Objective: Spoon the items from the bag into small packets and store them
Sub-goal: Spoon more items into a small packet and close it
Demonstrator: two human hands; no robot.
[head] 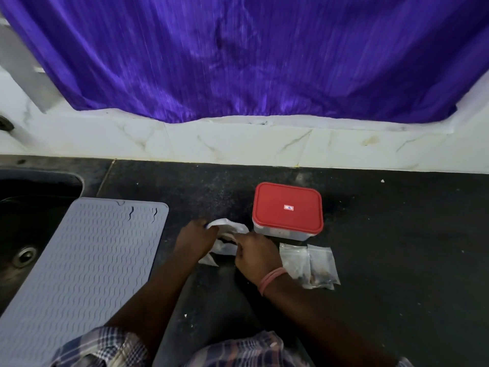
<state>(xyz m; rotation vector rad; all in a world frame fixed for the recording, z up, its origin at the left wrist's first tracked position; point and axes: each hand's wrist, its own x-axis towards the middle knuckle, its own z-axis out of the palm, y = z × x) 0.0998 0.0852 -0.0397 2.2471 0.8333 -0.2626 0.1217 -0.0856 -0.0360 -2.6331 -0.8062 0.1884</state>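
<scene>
Black stone worktop (397, 234) carries a grey ribbed mat (87, 260), a red-lidded box (288, 210), then a white bag (227, 234) just left of it, its mouth gripped by left hand (197, 238) and right hand (255, 254); two small packets (308, 263) lie beside

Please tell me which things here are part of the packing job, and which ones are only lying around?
Part of the job: white bag, held by left hand and right hand; small packets; red-lidded box.

Lying about: grey mat; sink; purple curtain.
</scene>
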